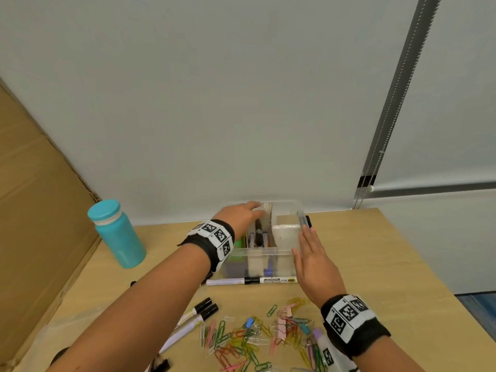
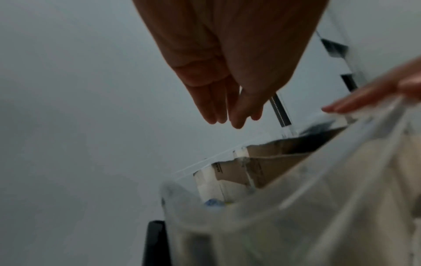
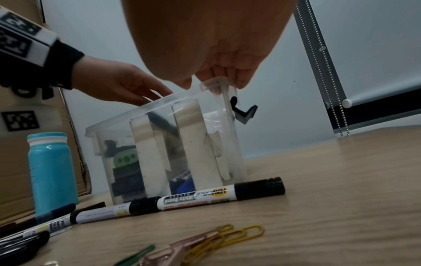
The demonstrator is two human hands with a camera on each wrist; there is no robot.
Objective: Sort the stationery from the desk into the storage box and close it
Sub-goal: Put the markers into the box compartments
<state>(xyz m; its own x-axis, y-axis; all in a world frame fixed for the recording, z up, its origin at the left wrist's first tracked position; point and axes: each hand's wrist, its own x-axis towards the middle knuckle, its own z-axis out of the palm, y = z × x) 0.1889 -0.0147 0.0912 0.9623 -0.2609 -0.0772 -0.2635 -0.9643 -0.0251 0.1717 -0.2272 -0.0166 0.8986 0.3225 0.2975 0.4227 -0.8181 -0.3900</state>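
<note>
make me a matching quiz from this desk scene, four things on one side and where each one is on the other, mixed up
Things:
1. teal bottle
2. whiteboard marker
3. paper clips
4. right hand

Places:
A. scattered on the desk nearest the person
B. flat against the right end of the storage box
C. standing on the desk left of the box
D. lying on the desk along the box's near side

Pairs: 1-C, 2-D, 3-A, 4-B

Clear glossy plastic storage box on a matt wood-grain desk.
</note>
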